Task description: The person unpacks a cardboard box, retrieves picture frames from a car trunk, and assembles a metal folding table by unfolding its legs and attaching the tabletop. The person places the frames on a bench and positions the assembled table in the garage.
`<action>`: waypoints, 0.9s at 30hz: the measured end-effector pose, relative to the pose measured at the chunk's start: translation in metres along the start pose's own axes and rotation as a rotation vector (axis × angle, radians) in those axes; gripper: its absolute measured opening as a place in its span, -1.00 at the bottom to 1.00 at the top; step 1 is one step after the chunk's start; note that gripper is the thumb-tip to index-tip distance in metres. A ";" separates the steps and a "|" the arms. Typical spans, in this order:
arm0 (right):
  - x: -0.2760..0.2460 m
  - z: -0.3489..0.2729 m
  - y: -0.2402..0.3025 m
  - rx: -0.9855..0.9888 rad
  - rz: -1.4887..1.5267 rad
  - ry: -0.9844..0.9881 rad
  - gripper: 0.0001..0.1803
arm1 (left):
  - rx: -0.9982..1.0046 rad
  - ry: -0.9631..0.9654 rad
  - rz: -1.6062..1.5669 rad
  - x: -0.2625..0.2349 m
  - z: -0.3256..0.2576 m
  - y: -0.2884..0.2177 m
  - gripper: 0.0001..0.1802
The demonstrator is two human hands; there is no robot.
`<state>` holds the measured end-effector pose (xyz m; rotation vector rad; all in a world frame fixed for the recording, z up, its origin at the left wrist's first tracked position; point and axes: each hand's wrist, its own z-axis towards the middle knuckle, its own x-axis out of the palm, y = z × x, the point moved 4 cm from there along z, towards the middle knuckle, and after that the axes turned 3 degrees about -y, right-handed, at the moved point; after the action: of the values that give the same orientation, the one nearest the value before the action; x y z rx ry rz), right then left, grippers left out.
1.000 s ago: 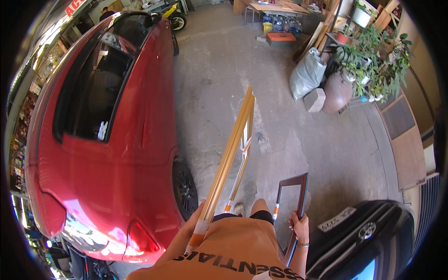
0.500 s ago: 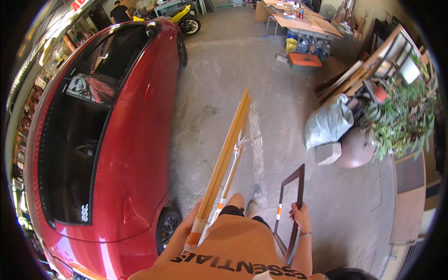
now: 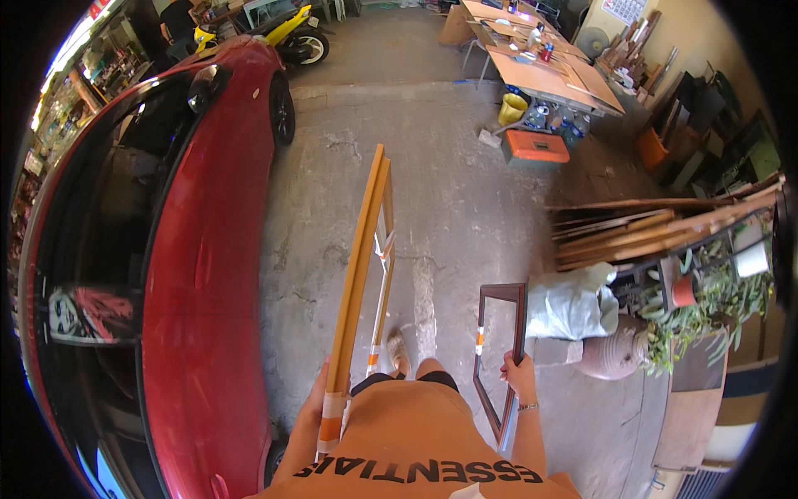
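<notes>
At my left side I carry a golden-yellow wooden picture frame (image 3: 359,258), upright and seen mostly along its edge. White wrapping and orange-and-white tape show on it. My left hand (image 3: 318,389) grips its outer side near the lower end, with the fingers mostly hidden. Hanging by my right leg is a smaller dark brown picture frame (image 3: 517,324), its middle open so the floor shows through. My right hand (image 3: 519,376) is closed around its outer bar. A bit of orange-and-white tape marks the frame's inner side.
A red car (image 3: 208,241) stands close on my left, a yellow motorcycle (image 3: 287,35) beyond it. Ahead right are a work table (image 3: 557,71) and an orange toolbox (image 3: 536,147). Wooden boards (image 3: 657,229), a pale sack (image 3: 573,308), a ribbed pot (image 3: 611,351) and plants line the right.
I have stepped forward, and the car and the sack have slid back in view. Both frames stay in my hands and sit further left in view.
</notes>
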<state>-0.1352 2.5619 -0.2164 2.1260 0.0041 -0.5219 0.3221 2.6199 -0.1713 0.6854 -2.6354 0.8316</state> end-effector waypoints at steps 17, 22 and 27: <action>0.191 0.452 0.329 0.140 -0.053 0.234 -0.80 | 0.038 -0.102 0.103 0.161 0.302 -0.475 -0.27; 0.254 0.585 0.487 -0.007 -0.178 0.331 -0.76 | 0.074 -0.116 0.093 0.211 0.388 -0.618 -0.30; 0.320 0.720 0.601 -0.125 -0.204 0.347 -0.79 | 0.068 -0.101 -0.034 0.244 0.504 -0.753 -0.38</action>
<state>0.0120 1.5819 -0.2121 2.0780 0.4419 -0.2563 0.4426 1.6911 -0.1248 0.8082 -2.6869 0.9031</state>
